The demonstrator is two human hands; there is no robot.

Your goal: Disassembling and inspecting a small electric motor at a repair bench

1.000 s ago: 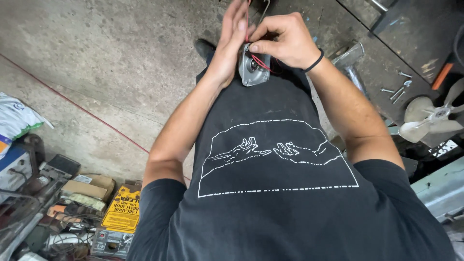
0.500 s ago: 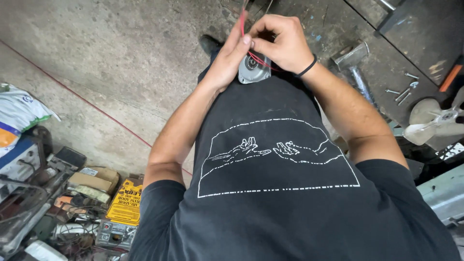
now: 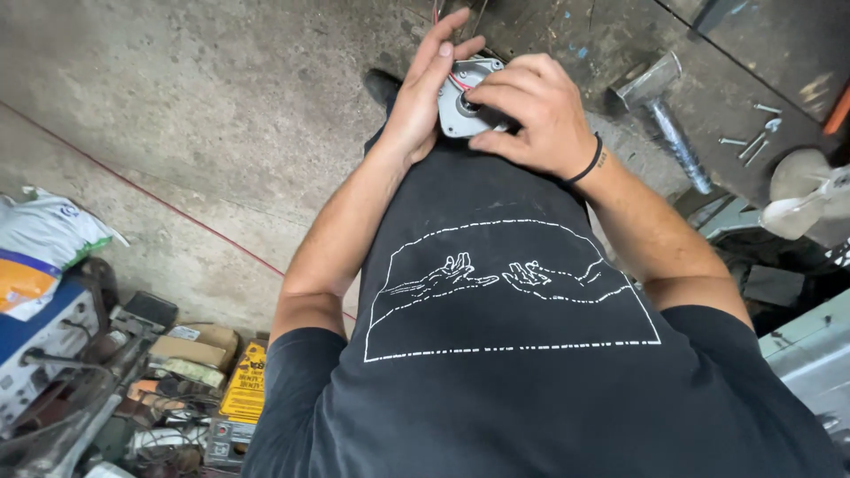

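Grey metal, that's what sits between the two hands: a small square motor (image 3: 467, 106) with red wires running off its top edge, held up against the front of the person's black T-shirt (image 3: 505, 354). Left hand (image 3: 425, 93) lies flat along the motor's left side, fingers (image 3: 443, 40) stretched out long and pressing on it rather than curled. Right hand (image 3: 531, 111) comes over from the other side, fingers clenched down on the motor's face and right edge, a dark band on the wrist. So both hands are on the motor, and it hangs above the concrete floor (image 3: 195, 115), well off the bench (image 3: 620, 44). On that dark, scuffed bench to the right lies a steel hammer (image 3: 664, 111), head toward the hands, and a few loose screws (image 3: 753, 142) just past it. A pale fan blade (image 3: 806, 195) shows at the right edge. Down at the lower left, a heap of boxes, a yellow packet (image 3: 246, 381) and a white sack (image 3: 44, 243)
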